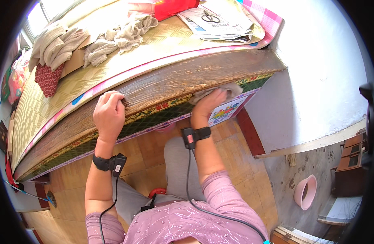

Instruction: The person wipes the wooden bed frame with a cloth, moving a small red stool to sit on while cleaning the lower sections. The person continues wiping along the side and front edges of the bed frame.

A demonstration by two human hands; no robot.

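My left hand (109, 114) rests with curled fingers on the worn wooden edge board (162, 84) of a raised bed platform. Nothing shows in that hand, though its palm is hidden. Farther right, my right hand (212, 102) presses a pale grey cloth (235, 89) against the front just below the board. Part of the cloth is covered by my fingers. Under the board runs a yellow patterned border (162, 106) with red motifs, above a dark green band (150, 118). A panel with a painted flower basket (226, 111) is close below my right hand.
Crumpled beige cloths (126, 35) and a red patterned cloth (49, 79) lie on the woven mat (162, 39). Black-handled scissors (210, 17) rest on newspapers (223, 29) beside a red bag (174, 7). At right are a white wall (266, 106) and a pink basin (305, 192).
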